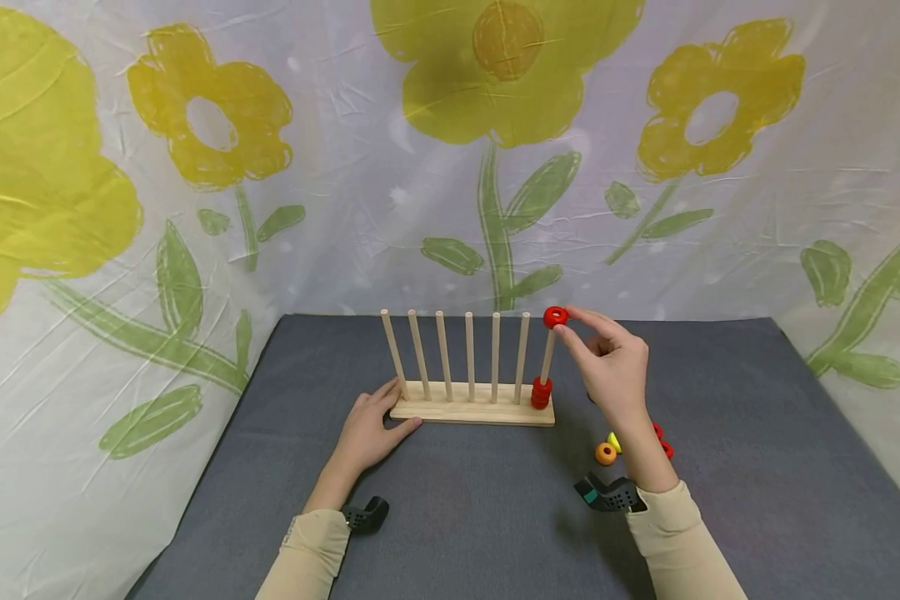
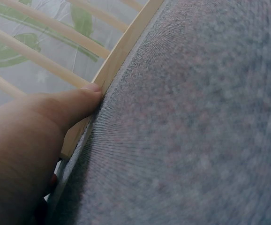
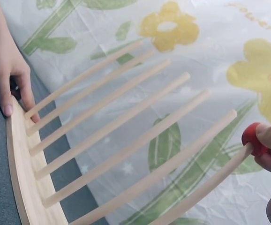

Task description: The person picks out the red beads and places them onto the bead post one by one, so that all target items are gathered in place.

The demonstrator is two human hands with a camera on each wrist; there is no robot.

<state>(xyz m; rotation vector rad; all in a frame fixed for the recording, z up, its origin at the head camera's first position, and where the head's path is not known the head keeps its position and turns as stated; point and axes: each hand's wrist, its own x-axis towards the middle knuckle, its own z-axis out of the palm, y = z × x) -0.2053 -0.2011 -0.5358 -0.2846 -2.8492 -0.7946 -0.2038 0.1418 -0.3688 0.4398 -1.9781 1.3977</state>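
Note:
A pale wooden peg rack [image 1: 471, 410], with several upright pegs along its base, stands on the dark grey cloth. My left hand [image 1: 369, 427] grips the left end of the base; in the left wrist view the thumb [image 2: 81, 101] presses along its front edge. At the rightmost peg, my right hand [image 1: 617, 367] pinches a red bead [image 1: 555, 317] between thumb and fingertips. That bead sits right at the peg's tip, as the right wrist view also shows the red bead [image 3: 252, 139] there. Lower on the same peg, red beads [image 1: 542, 393] are stacked at the base.
Loose beads lie on the cloth near my right forearm: an orange bead [image 1: 605, 453], a yellow bead [image 1: 613, 442] and red beads [image 1: 667, 450], partly hidden by the arm. Behind the table's far edge hangs a white sheet [image 1: 345, 167] with painted yellow flowers.

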